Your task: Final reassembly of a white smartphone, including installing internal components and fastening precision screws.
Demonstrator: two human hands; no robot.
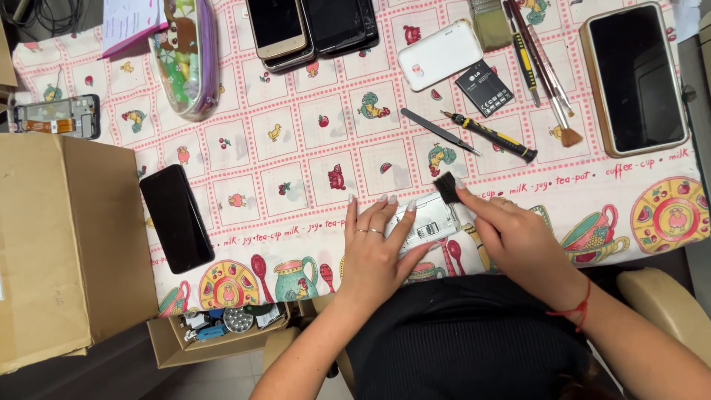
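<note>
- My left hand (374,248) lies on the opened phone (428,222) at the table's near edge; my right hand (518,241) is just right of it, holding a small brush (446,187) on the phone's far right corner.
- Tweezers (437,130) and a screwdriver (490,136) lie farther off.
- A battery (484,89) lies beyond them.
- A phone (176,218) lies to the left, beside a cardboard box (67,244).

The left hand (374,248) lay flat on an opened white phone (428,222) at the near edge of the table (296,148). The right hand (518,241) pinched a small black brush (446,187) that touched the phone's top corner. A screwdriver (492,136) and tweezers (438,131) lay just beyond.
</note>
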